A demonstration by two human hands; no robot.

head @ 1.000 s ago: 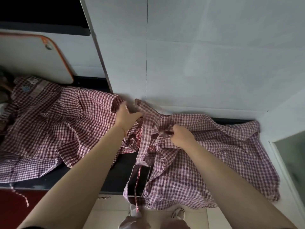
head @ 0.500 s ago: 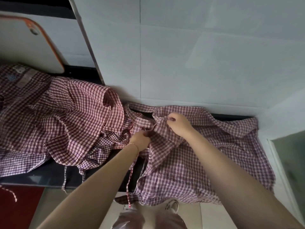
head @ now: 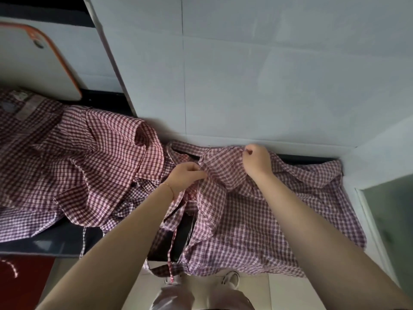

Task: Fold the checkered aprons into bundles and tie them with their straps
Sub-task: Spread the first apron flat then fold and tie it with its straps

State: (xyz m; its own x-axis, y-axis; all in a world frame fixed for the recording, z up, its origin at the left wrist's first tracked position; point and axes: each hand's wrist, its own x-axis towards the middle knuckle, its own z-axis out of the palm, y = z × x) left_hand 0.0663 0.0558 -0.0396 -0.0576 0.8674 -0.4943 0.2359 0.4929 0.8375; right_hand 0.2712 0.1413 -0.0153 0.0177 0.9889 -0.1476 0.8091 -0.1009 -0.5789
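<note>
A red-and-white checkered apron [head: 263,222] lies spread on the dark counter [head: 67,240] at the right, its lower edge hanging over the front. My left hand [head: 186,177] pinches its upper left edge. My right hand [head: 257,162] grips a raised fold of the same top edge, near the wall. A thin strap [head: 172,249] dangles off the counter front between my arms. Other checkered aprons [head: 73,166] lie heaped in a loose pile to the left.
A white tiled wall [head: 245,74] rises right behind the counter. A white cutting board with an orange rim [head: 38,61] leans at the upper left. A sink edge [head: 388,211] shows at the far right. My shoes [head: 230,279] stand on the pale floor below.
My left hand came down from the pile's edge to the apron's upper left edge. My right hand moved up and right, lifting the top edge toward the wall.
</note>
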